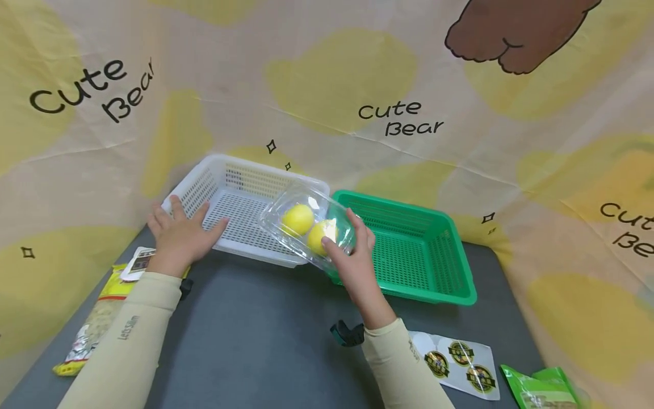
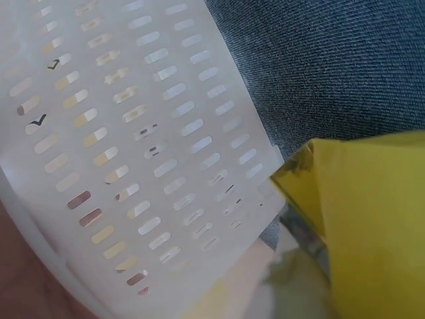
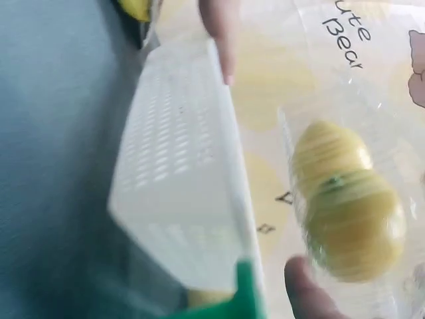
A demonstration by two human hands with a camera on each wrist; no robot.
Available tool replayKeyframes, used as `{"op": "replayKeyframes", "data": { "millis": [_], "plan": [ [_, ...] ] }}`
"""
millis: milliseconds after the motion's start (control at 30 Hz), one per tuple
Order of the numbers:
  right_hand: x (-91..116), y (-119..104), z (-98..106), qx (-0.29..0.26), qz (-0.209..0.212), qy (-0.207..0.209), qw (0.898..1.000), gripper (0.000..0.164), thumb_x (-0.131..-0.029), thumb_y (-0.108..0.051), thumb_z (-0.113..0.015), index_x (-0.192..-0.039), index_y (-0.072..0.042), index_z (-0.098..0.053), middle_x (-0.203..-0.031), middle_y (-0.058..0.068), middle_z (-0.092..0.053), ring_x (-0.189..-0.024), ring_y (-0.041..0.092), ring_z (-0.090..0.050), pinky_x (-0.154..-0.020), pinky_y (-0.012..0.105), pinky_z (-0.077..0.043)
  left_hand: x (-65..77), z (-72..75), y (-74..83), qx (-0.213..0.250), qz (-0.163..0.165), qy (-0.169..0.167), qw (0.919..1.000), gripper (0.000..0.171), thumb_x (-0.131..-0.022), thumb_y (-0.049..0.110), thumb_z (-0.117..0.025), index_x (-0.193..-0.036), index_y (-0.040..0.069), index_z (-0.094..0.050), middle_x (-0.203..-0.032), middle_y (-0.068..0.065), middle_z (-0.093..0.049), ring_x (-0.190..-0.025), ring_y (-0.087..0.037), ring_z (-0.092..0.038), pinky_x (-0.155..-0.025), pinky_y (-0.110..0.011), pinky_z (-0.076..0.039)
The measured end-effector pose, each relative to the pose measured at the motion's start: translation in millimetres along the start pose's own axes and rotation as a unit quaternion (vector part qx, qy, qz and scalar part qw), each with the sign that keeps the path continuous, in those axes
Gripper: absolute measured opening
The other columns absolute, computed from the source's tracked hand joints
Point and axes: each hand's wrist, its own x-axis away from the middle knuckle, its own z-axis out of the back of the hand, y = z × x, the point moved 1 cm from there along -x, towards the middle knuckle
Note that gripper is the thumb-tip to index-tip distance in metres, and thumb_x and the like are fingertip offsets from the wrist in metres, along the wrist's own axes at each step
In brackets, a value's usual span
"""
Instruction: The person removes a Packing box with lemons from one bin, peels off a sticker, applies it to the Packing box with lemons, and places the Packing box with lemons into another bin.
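Note:
My right hand (image 1: pixel 355 258) grips a clear plastic box (image 1: pixel 276 213) by its right end, thumb on the near side and fingers over the far side. Inside it lie two round yellow fruits (image 1: pixel 298 220); one shows a green stem end in the right wrist view. The box is tilted above the inner ends of the white basket (image 1: pixel 255 255) and the green basket (image 1: pixel 421 295). With fingers spread, my left hand (image 1: pixel 184 238) rests at the white basket's left rim. The left wrist view shows the slotted basket wall (image 2: pixel 166 133) close up.
A yellow food packet (image 1: pixel 97 324) with a white card (image 1: pixel 137 264) lies at the left under my forearm. At the front right are a sheet of round stickers (image 1: pixel 462 363) and a green packet (image 1: pixel 544 389). Printed cloth (image 1: pixel 327 85) hangs behind the dark table (image 1: pixel 245 346).

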Motion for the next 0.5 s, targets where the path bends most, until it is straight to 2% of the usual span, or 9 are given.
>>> {"op": "replayKeyframes", "data": {
  "millis": [67,133,200,267,367,500],
  "plan": [
    [15.5,8.5,10.7,0.006,0.006,-0.007,1.0,0.08,-0.095,-0.042,-0.077,-0.162,-0.046,-0.034,-0.166,0.001,-0.017,-0.142,0.042,-0.037,-0.105,0.058,-0.047,-0.3,-0.9,-1.0,0.0,-0.001,-0.001,1.0,0.099,-0.1,0.08,-0.029,-0.166,0.005,-0.03,-0.161,-0.046,0.018,-0.138,-0.077,0.023,-0.108,-0.083,0.015],
    [30.6,15.7,19.8,0.014,0.014,-0.018,1.0,0.079,-0.096,-0.039,-0.076,-0.164,-0.04,-0.035,-0.167,0.003,-0.017,-0.142,0.046,-0.036,-0.102,0.061,-0.048,-1.1,-1.7,-1.9,0.001,-0.002,0.0,1.0,0.1,-0.099,0.08,-0.029,-0.166,0.005,-0.029,-0.161,-0.046,0.018,-0.138,-0.076,0.024,-0.108,-0.083,0.015],
    [44.2,22.1,26.9,0.019,0.027,-0.028,0.999,0.079,-0.096,-0.036,-0.075,-0.165,-0.034,-0.036,-0.169,0.006,-0.016,-0.148,0.046,-0.03,-0.108,0.066,-0.041,-2.0,-2.1,-2.6,-0.001,-0.002,0.0,1.0,0.101,-0.099,0.081,-0.028,-0.166,0.006,-0.028,-0.161,-0.045,0.019,-0.138,-0.076,0.025,-0.108,-0.083,0.016],
    [57.2,26.6,31.3,0.018,0.03,-0.038,0.999,0.079,-0.095,-0.035,-0.075,-0.165,-0.032,-0.036,-0.169,0.007,-0.016,-0.15,0.048,-0.026,-0.109,0.071,-0.038,-3.0,-1.5,-3.1,-0.001,0.0,0.0,1.0,0.102,-0.098,0.082,-0.027,-0.166,0.006,-0.028,-0.161,-0.045,0.02,-0.138,-0.076,0.025,-0.108,-0.082,0.016],
    [74.2,33.1,35.6,0.013,0.027,-0.054,0.998,0.08,-0.095,-0.034,-0.075,-0.165,-0.031,-0.037,-0.169,0.009,-0.016,-0.158,0.042,-0.01,-0.116,0.077,-0.019,-4.1,-0.5,-3.0,-0.001,0.004,-0.004,1.0,0.102,-0.098,0.081,-0.027,-0.167,0.006,-0.026,-0.161,-0.044,0.022,-0.138,-0.076,0.026,-0.108,-0.082,0.016],
    [95.3,42.3,42.6,-0.002,0.02,-0.067,0.998,0.08,-0.094,-0.028,-0.077,-0.164,-0.032,-0.039,-0.168,0.009,-0.018,-0.159,0.04,-0.007,-0.116,0.078,-0.015,-5.4,-3.4,-2.1,0.003,0.005,-0.008,1.0,0.101,-0.099,0.081,-0.029,-0.167,0.006,-0.026,-0.16,-0.044,0.023,-0.138,-0.075,0.027,-0.108,-0.082,0.017]
  ]
}}
